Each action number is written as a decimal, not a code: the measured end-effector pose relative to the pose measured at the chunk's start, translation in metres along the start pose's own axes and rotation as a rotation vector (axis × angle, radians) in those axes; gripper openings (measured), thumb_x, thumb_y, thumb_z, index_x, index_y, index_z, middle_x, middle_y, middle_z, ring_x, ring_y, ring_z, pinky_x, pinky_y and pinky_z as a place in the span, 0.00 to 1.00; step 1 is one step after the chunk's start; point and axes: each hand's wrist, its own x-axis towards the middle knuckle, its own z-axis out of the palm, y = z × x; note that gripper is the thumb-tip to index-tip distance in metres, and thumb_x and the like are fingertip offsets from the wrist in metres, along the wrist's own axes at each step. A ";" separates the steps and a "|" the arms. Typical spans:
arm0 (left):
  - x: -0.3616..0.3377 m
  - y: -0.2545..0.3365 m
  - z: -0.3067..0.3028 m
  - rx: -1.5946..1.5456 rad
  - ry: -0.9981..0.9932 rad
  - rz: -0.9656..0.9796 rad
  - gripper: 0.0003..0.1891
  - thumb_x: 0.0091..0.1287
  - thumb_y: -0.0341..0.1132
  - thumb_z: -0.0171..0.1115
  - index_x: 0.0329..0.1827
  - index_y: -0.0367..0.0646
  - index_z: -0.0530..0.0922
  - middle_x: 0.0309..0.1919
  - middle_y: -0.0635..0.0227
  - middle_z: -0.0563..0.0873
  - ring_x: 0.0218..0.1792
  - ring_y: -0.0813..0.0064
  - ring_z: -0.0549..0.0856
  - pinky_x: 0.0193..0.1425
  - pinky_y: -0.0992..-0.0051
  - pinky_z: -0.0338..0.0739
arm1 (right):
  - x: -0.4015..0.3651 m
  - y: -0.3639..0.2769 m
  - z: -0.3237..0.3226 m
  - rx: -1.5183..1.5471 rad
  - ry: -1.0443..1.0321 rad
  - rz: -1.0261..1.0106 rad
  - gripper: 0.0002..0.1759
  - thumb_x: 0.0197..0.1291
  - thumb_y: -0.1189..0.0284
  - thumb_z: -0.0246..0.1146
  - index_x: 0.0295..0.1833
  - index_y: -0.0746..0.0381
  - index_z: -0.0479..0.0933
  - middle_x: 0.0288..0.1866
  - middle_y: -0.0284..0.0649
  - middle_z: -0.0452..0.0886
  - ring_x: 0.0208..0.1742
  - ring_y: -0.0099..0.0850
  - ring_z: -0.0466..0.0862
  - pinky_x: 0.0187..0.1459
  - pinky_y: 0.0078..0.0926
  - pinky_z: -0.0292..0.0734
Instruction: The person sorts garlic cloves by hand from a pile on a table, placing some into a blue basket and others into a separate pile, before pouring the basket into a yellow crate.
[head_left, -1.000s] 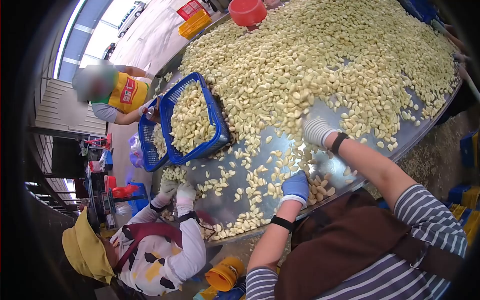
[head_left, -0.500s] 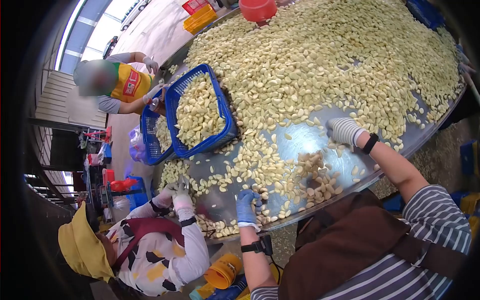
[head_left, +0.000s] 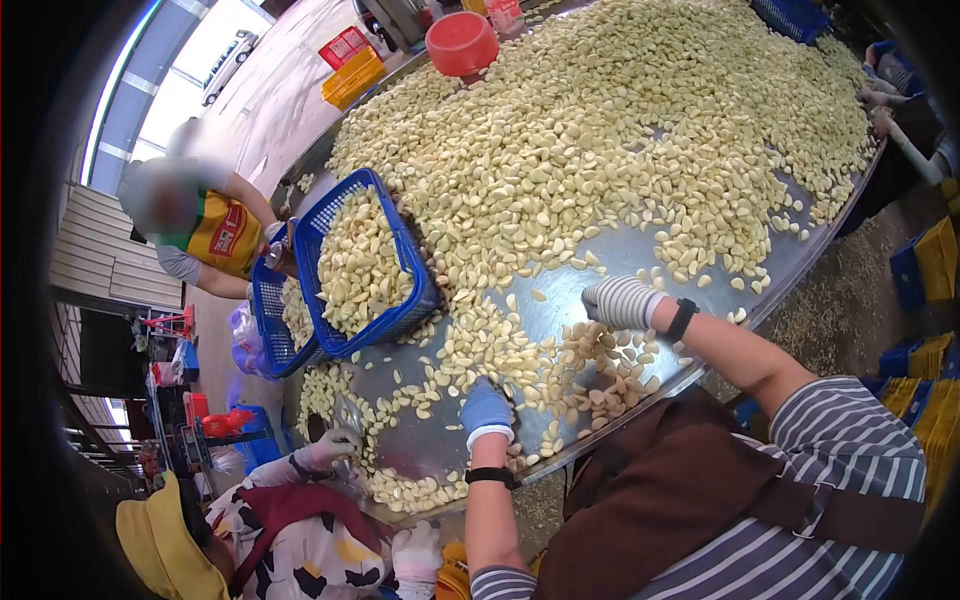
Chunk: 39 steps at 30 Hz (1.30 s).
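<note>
– Thousands of garlic cloves (head_left: 620, 130) cover that round metal table (head_left: 600, 262). Why does one small pile lie apart from the rest?

– The near heap (head_left: 600, 372) lies just inside the near rim, between the two gloved hands. The main mass spreads away to the far side. I judge the heap sits there because it is within easy reach.

– And how are the hands set?

– The left hand (head_left: 487, 408), in a blue glove, is palm down at the heap's left edge with its fingers bent onto the cloves. The tips are hidden, so I cannot tell whether it pinches anything. The right hand (head_left: 620, 302), in a striped glove, lies on the heap's far right side. Its fingers curl loosely over the cloves like a rake, but whether they close on any I cannot tell either.

– So they bracket the pile?

– Yes, one on each side, which seems to keep the cloves gathered and away from the rim.

– What else is around?

– A full blue basket (head_left: 425, 290) sits to the left, touching the big heap's edge. A second basket (head_left: 262, 318) is just beyond it, beside a person in a yellow vest (head_left: 222, 235). At near left, a person in a yellow hat (head_left: 160, 515) has a pale glove (head_left: 330, 447) at the rim among more cloves. A red bowl (head_left: 462, 42) stands at the far edge.
</note>
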 end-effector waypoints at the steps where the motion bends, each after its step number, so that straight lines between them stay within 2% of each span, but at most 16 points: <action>1: 0.003 0.000 -0.005 -0.084 -0.052 -0.040 0.12 0.62 0.35 0.60 0.45 0.38 0.77 0.33 0.52 0.87 0.41 0.54 0.87 0.46 0.60 0.79 | 0.002 -0.012 0.004 0.006 -0.003 -0.039 0.11 0.57 0.68 0.58 0.41 0.63 0.79 0.29 0.48 0.82 0.34 0.47 0.84 0.34 0.43 0.79; 3: 0.020 -0.020 0.018 -0.128 0.000 0.001 0.12 0.62 0.37 0.61 0.40 0.36 0.77 0.28 0.56 0.86 0.33 0.57 0.87 0.41 0.63 0.80 | 0.008 -0.034 0.026 -0.059 0.058 -0.169 0.09 0.55 0.70 0.60 0.39 0.64 0.79 0.27 0.48 0.82 0.31 0.48 0.84 0.31 0.43 0.78; 5: 0.026 -0.030 0.021 -0.658 -0.186 -0.093 0.13 0.62 0.40 0.61 0.37 0.38 0.77 0.24 0.63 0.84 0.25 0.67 0.84 0.29 0.68 0.79 | 0.016 -0.049 0.042 -0.074 0.045 -0.188 0.08 0.54 0.71 0.60 0.35 0.65 0.80 0.27 0.49 0.82 0.32 0.48 0.84 0.30 0.43 0.79; 7: 0.007 -0.039 0.005 -1.531 -0.428 -0.209 0.13 0.64 0.44 0.60 0.40 0.43 0.79 0.25 0.68 0.81 0.22 0.78 0.80 0.17 0.81 0.70 | 0.018 -0.052 0.040 -0.084 0.006 -0.140 0.08 0.54 0.72 0.60 0.34 0.65 0.82 0.29 0.49 0.83 0.33 0.46 0.86 0.31 0.44 0.79; 10: -0.010 -0.034 -0.006 -1.739 -0.599 -0.027 0.14 0.67 0.47 0.61 0.44 0.46 0.78 0.31 0.69 0.83 0.22 0.78 0.80 0.19 0.84 0.70 | 0.022 -0.046 0.033 -0.166 -0.259 -0.042 0.12 0.52 0.70 0.62 0.40 0.63 0.84 0.33 0.48 0.85 0.37 0.45 0.87 0.32 0.46 0.79; 12: 0.000 -0.015 0.000 -1.743 -0.683 -0.022 0.14 0.69 0.47 0.59 0.46 0.46 0.78 0.29 0.71 0.81 0.21 0.79 0.79 0.19 0.83 0.70 | 0.034 -0.049 0.041 -0.204 -0.315 -0.101 0.12 0.52 0.70 0.62 0.40 0.63 0.84 0.33 0.48 0.86 0.38 0.45 0.87 0.33 0.46 0.79; 15: 0.009 0.041 -0.005 -1.434 -0.523 -0.121 0.10 0.67 0.44 0.60 0.39 0.49 0.80 0.22 0.75 0.78 0.19 0.82 0.77 0.17 0.82 0.66 | 0.053 -0.066 0.029 -0.211 -0.350 -0.228 0.11 0.52 0.71 0.61 0.38 0.65 0.83 0.31 0.49 0.85 0.37 0.47 0.86 0.33 0.45 0.79; 18: 0.031 0.041 0.008 -1.362 -0.230 -0.156 0.08 0.64 0.40 0.62 0.38 0.46 0.79 0.19 0.75 0.76 0.14 0.82 0.71 0.15 0.81 0.62 | 0.085 -0.079 -0.008 -0.051 0.187 -0.158 0.09 0.54 0.71 0.59 0.34 0.66 0.80 0.29 0.50 0.82 0.33 0.48 0.85 0.32 0.43 0.78; 21: 0.064 -0.040 0.024 -1.549 0.161 -0.427 0.06 0.67 0.36 0.57 0.31 0.47 0.76 0.13 0.73 0.73 0.07 0.80 0.68 0.08 0.79 0.58 | 0.139 -0.068 -0.028 -0.041 0.369 -0.194 0.09 0.54 0.72 0.59 0.33 0.67 0.80 0.30 0.52 0.83 0.34 0.49 0.85 0.33 0.45 0.79; 22: 0.067 -0.067 0.018 -1.496 0.268 -0.609 0.06 0.66 0.32 0.56 0.28 0.47 0.74 0.12 0.72 0.72 0.06 0.79 0.66 0.07 0.78 0.57 | 0.152 -0.067 -0.032 -0.046 0.336 -0.150 0.09 0.55 0.72 0.59 0.34 0.67 0.81 0.31 0.52 0.83 0.35 0.49 0.85 0.34 0.45 0.79; 24: 0.069 -0.109 0.017 -1.427 0.411 -0.624 0.04 0.64 0.29 0.53 0.31 0.47 0.74 0.15 0.69 0.74 0.07 0.78 0.68 0.06 0.77 0.60 | 0.174 -0.065 -0.034 -0.082 0.202 -0.080 0.10 0.56 0.72 0.60 0.38 0.66 0.82 0.35 0.52 0.85 0.38 0.48 0.86 0.36 0.45 0.80; 29: 0.081 -0.059 0.006 -1.336 0.267 -0.258 0.05 0.64 0.32 0.59 0.40 0.42 0.78 0.21 0.69 0.78 0.09 0.80 0.70 0.09 0.78 0.64 | 0.197 -0.080 0.003 -0.169 0.147 -0.165 0.09 0.52 0.77 0.59 0.38 0.68 0.80 0.34 0.54 0.84 0.38 0.49 0.86 0.36 0.44 0.80; 31: 0.101 -0.017 0.011 -1.102 0.457 0.074 0.13 0.66 0.30 0.57 0.50 0.36 0.80 0.32 0.67 0.84 0.31 0.78 0.80 0.38 0.78 0.75 | 0.194 -0.083 0.006 -0.215 0.150 -0.158 0.12 0.53 0.75 0.61 0.43 0.67 0.81 0.35 0.52 0.85 0.40 0.46 0.87 0.34 0.43 0.81; 32: 0.089 0.016 -0.029 -1.028 0.217 -0.080 0.17 0.66 0.33 0.57 0.57 0.39 0.78 0.38 0.60 0.87 0.36 0.70 0.84 0.45 0.73 0.77 | 0.192 -0.076 0.009 -0.209 0.133 -0.185 0.12 0.53 0.75 0.60 0.42 0.67 0.81 0.34 0.53 0.85 0.39 0.47 0.87 0.35 0.43 0.81; 36: 0.115 0.021 -0.028 -0.538 0.129 -0.037 0.19 0.64 0.40 0.58 0.58 0.48 0.78 0.43 0.51 0.86 0.44 0.60 0.86 0.50 0.68 0.76 | 0.152 -0.052 0.003 -0.005 0.143 -0.094 0.10 0.55 0.72 0.61 0.40 0.66 0.81 0.32 0.52 0.84 0.36 0.48 0.85 0.35 0.44 0.80; 39: 0.109 -0.014 -0.035 -0.788 -0.013 -0.242 0.17 0.64 0.38 0.59 0.55 0.46 0.79 0.37 0.61 0.87 0.31 0.67 0.87 0.34 0.71 0.79 | 0.123 -0.028 0.007 0.029 0.118 -0.104 0.13 0.56 0.66 0.61 0.40 0.66 0.78 0.29 0.51 0.82 0.34 0.50 0.84 0.36 0.45 0.78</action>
